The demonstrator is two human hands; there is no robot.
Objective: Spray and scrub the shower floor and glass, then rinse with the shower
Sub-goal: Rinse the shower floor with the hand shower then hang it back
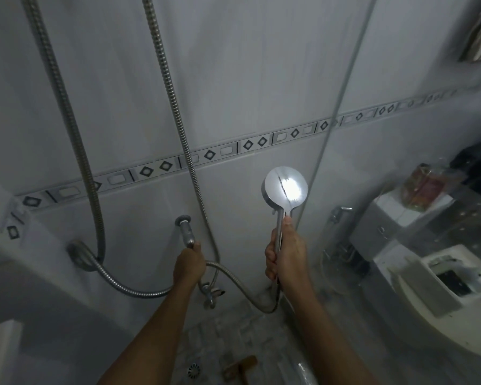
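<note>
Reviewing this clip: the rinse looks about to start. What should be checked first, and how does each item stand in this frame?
1. Right hand grips the shower head by its handle: ok.
2. Left hand grips the smaller chrome handset: ok.
3. Shower head aimed at the floor or the glass: not ok; it stands upright, facing the tiled wall.
4. Water running: cannot tell; no spray shows.
5. Floor drain uncovered: ok.
6. Brown tool off the floor: not ok; it lies near the drain.
</note>
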